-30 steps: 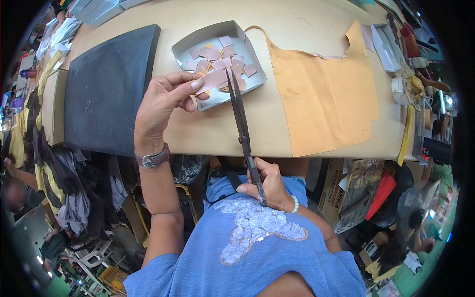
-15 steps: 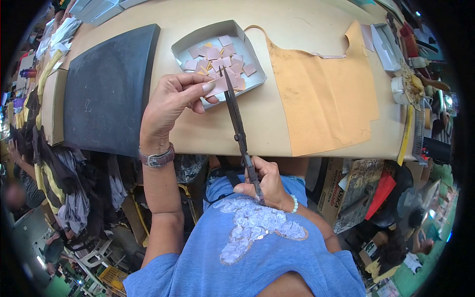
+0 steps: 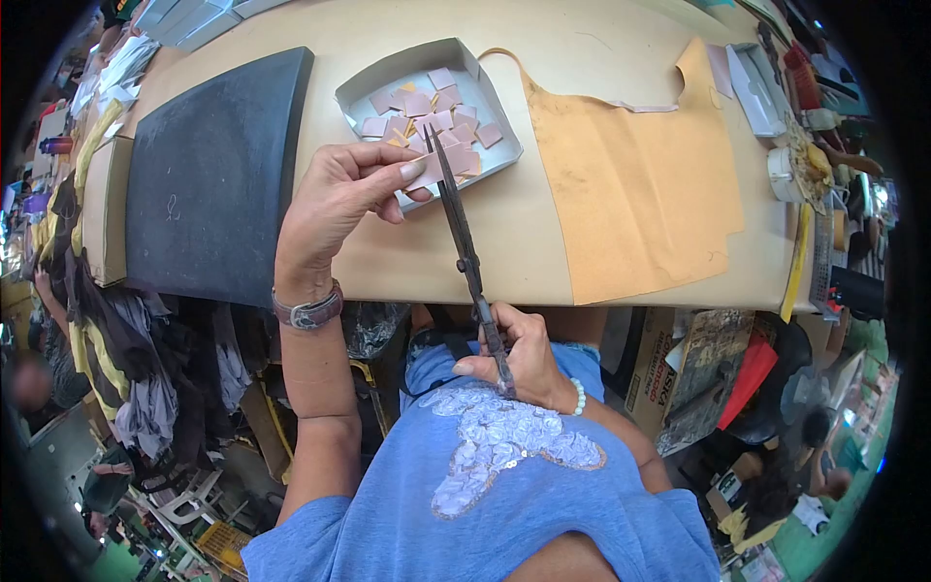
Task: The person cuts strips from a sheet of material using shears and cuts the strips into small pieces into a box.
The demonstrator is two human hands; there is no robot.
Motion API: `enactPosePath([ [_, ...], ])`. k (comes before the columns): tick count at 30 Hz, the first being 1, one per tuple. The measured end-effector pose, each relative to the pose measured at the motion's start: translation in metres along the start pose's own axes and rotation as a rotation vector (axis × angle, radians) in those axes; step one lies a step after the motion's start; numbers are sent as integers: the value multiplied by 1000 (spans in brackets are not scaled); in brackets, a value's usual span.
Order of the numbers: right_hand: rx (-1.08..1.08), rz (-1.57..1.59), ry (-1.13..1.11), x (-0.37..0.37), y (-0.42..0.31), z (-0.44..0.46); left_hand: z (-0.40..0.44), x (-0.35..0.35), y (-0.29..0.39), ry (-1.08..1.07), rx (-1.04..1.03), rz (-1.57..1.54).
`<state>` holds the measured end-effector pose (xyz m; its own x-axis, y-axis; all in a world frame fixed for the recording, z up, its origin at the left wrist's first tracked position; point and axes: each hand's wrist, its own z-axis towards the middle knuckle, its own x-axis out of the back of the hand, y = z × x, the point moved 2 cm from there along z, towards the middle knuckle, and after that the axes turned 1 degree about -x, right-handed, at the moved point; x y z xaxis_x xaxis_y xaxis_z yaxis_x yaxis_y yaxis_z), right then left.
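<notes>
table (image 3: 407, 267), part-legible lettered carton (image 3: 647, 369) beneath, scissors (image 3: 467, 264) above

Gap: tabletop (image 3: 514, 242) between box (image 3: 400, 78) and orange sheet (image 3: 640, 194) | Obstacles: scissors (image 3: 467, 262) over box's near rim; black board (image 3: 213, 184)

1 black board (image 3: 213, 184) lies beside a tan box (image 3: 107, 209); far right, perhaps a red brush (image 3: 802, 80).

Dark scissors (image 3: 468, 265), tips parted, flat pink strip (image 3: 424, 173) at blades, over box (image 3: 407, 73)
</notes>
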<state>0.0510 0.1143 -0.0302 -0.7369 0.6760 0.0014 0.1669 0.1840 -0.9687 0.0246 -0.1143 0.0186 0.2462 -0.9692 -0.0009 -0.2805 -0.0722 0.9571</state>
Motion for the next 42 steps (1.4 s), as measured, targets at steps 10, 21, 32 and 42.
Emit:
enactPosePath([
  [10, 7, -65, 11, 1, -2, 1, 2, -5, 3, 13, 19, 40],
  [21, 3, -68, 35, 1, -2, 0, 3, -6, 7, 28, 18, 81],
  [32, 82, -59, 54, 2, -8, 1, 5, 0, 2, -1, 26, 77],
  [42, 81, -119, 103, -2, -2, 0, 3, 2, 0, -2, 6, -9],
])
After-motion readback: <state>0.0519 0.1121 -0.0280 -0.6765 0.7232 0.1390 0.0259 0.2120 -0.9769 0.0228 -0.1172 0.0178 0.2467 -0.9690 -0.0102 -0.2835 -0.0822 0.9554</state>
